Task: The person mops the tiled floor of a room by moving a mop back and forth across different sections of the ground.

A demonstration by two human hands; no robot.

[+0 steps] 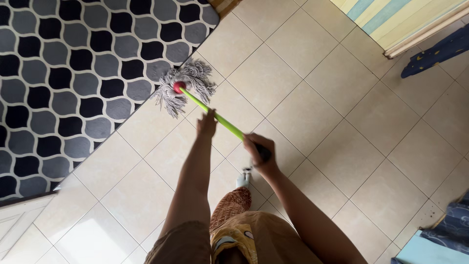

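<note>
Mop (pixel 215 115): green handle, red collar, grey string head (pixel 188 85) splayed flat on the beige floor tiles (pixel 303 112), strands touching the edge of the black-and-grey patterned rug (pixel 63 83). Handle runs diagonally from the head down-right toward the person. Left hand (pixel 207 124) sits mid-handle, fingers curled round it. Right hand (pixel 259 151) is lower, near the dark grip end, fist closed tight on the handle. Both arms extended forward. One foot (pixel 243 180) on the tile below the hands. Striped surface (pixel 391 19) top right, blue fabric (pixel 435 54) beside it, more blue fabric (pixel 452 227) bottom right.
</note>
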